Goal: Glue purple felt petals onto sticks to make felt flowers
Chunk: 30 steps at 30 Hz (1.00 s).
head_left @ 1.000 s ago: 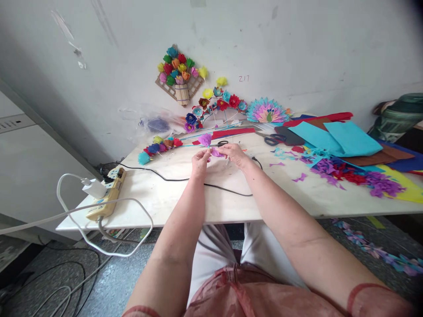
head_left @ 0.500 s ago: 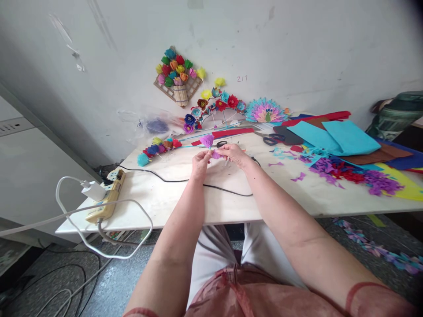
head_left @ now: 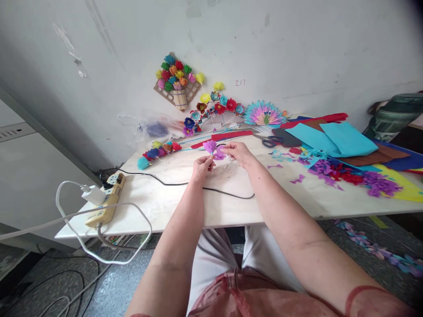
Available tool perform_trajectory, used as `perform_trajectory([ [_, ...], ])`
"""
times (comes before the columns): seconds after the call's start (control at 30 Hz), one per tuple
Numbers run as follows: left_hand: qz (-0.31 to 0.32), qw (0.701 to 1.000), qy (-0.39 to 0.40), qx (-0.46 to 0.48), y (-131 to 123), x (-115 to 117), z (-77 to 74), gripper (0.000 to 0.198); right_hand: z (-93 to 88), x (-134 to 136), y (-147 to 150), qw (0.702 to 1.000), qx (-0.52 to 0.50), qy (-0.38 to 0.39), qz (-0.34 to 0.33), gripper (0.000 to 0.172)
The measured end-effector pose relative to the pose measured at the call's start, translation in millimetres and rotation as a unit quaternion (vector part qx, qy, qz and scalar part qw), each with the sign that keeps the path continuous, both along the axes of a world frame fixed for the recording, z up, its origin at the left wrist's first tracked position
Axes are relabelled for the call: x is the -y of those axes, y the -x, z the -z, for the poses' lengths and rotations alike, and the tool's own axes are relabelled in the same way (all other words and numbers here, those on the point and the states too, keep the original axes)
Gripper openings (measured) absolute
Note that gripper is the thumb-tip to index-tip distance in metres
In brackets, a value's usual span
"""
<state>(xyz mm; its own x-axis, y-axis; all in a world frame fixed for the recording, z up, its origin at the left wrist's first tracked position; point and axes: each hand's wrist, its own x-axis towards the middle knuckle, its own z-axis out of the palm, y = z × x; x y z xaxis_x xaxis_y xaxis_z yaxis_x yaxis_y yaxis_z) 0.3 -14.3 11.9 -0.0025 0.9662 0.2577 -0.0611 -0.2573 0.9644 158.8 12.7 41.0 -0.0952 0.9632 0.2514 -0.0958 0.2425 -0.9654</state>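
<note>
Between my hands, above the pale table (head_left: 178, 207), is a purple paper flower (head_left: 209, 146). My left hand (head_left: 202, 168) is closed around its thin stem, with the bloom upright over the fingertips. My right hand (head_left: 238, 152) pinches the edge of a purple paper petal (head_left: 219, 152) just right of the bloom; whether the petal touches the flower I cannot tell. A pair of scissors lies behind the hands, mostly hidden. More purple petal pieces (head_left: 298, 179) lie on the table to the right.
Dark-handled scissors (head_left: 271, 141) and blue paper sheets (head_left: 348, 138) lie at the right, with piled petal cuttings (head_left: 350, 174). Finished flowers (head_left: 158, 150) rest at back left. A black cable (head_left: 165, 182) crosses the table; a power strip (head_left: 109, 204) sits on the left edge.
The bloom has dropped slightly and tilts a little. My right hand has drawn the petal out a bit, so more of it shows beside the flower.
</note>
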Motion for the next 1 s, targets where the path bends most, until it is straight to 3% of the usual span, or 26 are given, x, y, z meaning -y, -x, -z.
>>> perform_trajectory([
  [0.47,0.005,0.999,0.021,-0.037,-3,-2,2.3,0.038,-2.4,10,18,0.999,-0.02,-0.014,0.035,0.03],
  [1.0,0.017,0.998,0.034,-0.048,-4,1,1.0,0.037,8.3,-3,21,0.995,-0.013,-0.069,0.077,0.021],
])
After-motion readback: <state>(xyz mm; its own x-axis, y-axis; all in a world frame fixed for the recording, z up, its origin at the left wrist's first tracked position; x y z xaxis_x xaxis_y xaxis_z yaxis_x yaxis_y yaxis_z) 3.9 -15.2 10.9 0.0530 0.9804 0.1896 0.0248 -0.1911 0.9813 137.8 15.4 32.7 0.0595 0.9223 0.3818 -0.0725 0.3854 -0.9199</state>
